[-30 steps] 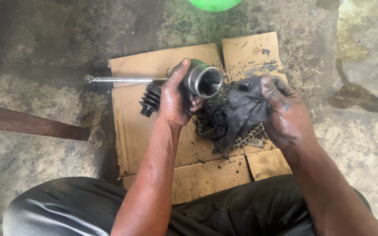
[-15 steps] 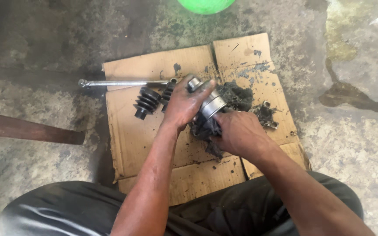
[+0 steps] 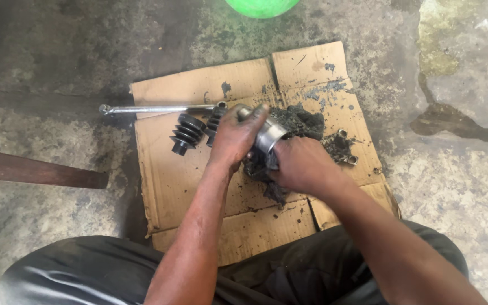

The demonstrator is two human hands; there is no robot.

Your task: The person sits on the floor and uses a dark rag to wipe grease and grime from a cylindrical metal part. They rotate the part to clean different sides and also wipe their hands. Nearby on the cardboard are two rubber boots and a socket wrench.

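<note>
Head view, two hands (image 3: pixel 238 135) (image 3: pixel 303 166) gripping one metal cup (image 3: pixel 270 135), two rubber boots (image 3: pixel 186 133).

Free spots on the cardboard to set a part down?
Bare cardboard below the rubber boot, left of the left hand. Crowded around the metal cup, greasy rag and right hand.

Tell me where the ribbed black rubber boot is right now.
In the head view, the ribbed black rubber boot lies on the cardboard, just left of the left hand and below the long metal rod.
</note>
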